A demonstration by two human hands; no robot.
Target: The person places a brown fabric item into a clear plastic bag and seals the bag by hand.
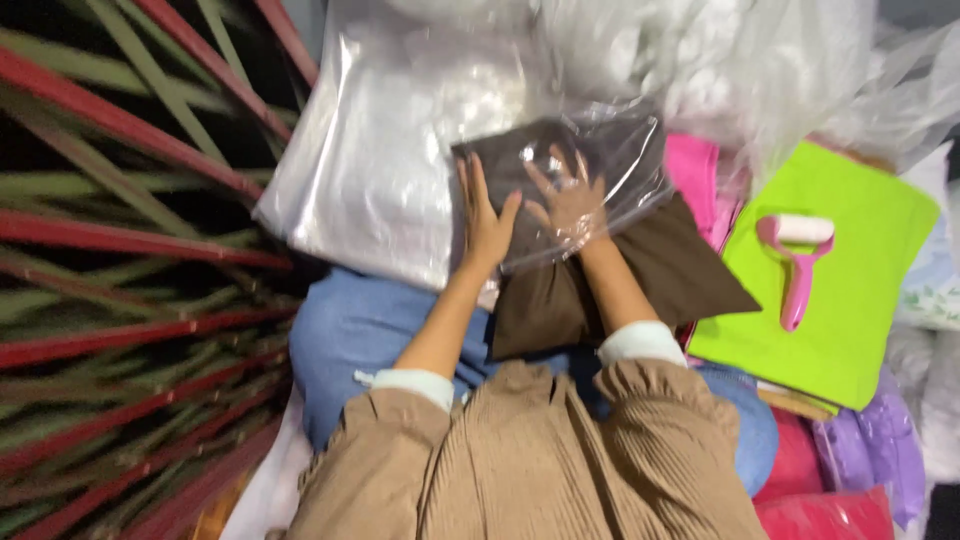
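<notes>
The right hand (570,200), fingers spread, is inside the clear bag (610,170), pushing the brown cloth (650,270) in. The left hand (485,220) lies flat on the bag's edge, steadying it. The cloth's tail hangs out over the lap. Right of it, a pink roller (795,260) rests on a green sheet (850,330).

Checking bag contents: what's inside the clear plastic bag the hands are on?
Folded dark brown fabric sits partly inside the clear bag, along with the right hand. The left hand rests outside. Anything beneath the fabric is hidden.

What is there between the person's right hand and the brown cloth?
In the head view, a clear plastic bag lies between them: the right hand is inside the bag, and its film separates the hand from the brown cloth beneath.
</notes>
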